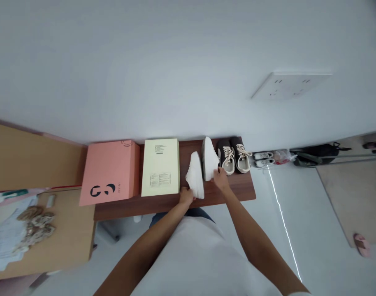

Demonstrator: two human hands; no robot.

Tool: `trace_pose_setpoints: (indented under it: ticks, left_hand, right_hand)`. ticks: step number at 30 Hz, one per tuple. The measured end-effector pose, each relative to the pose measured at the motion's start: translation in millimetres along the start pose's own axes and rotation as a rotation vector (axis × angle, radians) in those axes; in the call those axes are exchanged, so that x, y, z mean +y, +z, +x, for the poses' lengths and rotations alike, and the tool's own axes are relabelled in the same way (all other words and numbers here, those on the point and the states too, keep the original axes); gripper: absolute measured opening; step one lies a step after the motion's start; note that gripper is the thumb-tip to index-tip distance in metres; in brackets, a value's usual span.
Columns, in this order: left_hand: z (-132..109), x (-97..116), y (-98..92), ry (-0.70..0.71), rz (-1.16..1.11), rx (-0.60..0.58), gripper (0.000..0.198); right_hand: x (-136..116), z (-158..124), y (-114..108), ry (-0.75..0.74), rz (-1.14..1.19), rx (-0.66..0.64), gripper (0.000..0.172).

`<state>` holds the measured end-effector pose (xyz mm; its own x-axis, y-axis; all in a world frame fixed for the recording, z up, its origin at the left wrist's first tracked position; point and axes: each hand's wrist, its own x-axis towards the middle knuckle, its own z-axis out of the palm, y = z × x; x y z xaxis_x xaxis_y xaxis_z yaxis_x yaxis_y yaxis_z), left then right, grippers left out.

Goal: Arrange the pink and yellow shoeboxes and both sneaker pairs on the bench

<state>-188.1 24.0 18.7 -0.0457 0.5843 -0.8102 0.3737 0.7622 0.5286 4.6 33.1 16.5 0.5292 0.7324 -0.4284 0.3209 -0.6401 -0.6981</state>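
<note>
Two white sneakers are in my hands over the dark wood tabletop (120, 209). My left hand (186, 195) grips the heel end of the left white sneaker (194, 174), which is tipped on its side. Around the heel of the right white sneaker (210, 158), my right hand (220, 179) is closed; this shoe is also tilted and its toe points to the wall. Just right of it stands a pair of dark sneakers (230, 150) with cream laces and pale insides. A pale green shoebox (160, 164) lies left of my left hand.
A pink shoebox (109, 172) sits at the table's left end. Beyond it is a tan desk (73, 230) with papers and hair scrunchies (36, 226). A wall socket plate (291, 85) is up right. More shoes (263, 159) and bags line the floor by the wall.
</note>
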Motion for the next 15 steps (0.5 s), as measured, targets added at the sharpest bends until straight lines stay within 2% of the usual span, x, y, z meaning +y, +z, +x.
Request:
trace_pose_setpoints:
  ticks: [2, 4, 6, 8, 10, 12, 15]
  left_hand:
    - [-13, -1, 1.5, 0.197, 0.136, 0.061, 0.065]
    - [-28, 2, 13.9, 0.487, 0.285, 0.032, 0.074]
    - [-36, 13, 39.7, 0.707, 0.38, -0.131, 0.07]
    - [-33, 33, 75.9, 0.811, 0.43, -0.324, 0.067]
    - [-19, 59, 114.4, 0.815, 0.485, -0.407, 0.067]
    - [0, 83, 146.3, 0.697, 0.573, -0.388, 0.065]
    - [21, 104, 172.0, 0.518, 0.682, -0.354, 0.045]
  right_hand:
    - [8, -5, -12, -0.128, -0.1, 0.091, 0.045]
    - [16, -3, -31, -0.182, -0.162, 0.199, 0.048]
    - [22, 11, -53, -0.122, -0.228, 0.295, 0.049]
    - [25, 35, -72, -0.012, -0.337, 0.265, 0.048]
    - [25, 61, -84, 0.079, -0.46, 0.149, 0.042]
    - [22, 84, -90, 0.135, -0.541, 0.074, 0.035]
    - [21, 104, -99, 0.183, -0.584, 0.059, 0.027]
